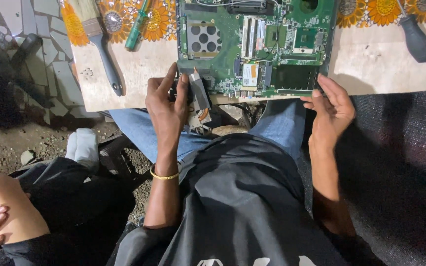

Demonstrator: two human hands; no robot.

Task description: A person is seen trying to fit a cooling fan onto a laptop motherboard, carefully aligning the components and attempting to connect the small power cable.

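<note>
Gripping a grey metal heatsink piece (pixel 199 91) at the green circuit board (pixel 252 47) edge, our left hand (pixel 166 106) lies nearer; right hand (pixel 332 111) rests open.

Both forearms are extended forward from the lap. The left hand (pixel 166 106) is raised with the wrist straight, thumb and index finger spread, and the fingers curled in a loose grip. The right hand (pixel 332 109) is held open, fingers stretched forward and slightly bent.

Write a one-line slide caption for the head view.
Left hand grips a metal part at a green circuit board; right hand steadies its edge.
</note>
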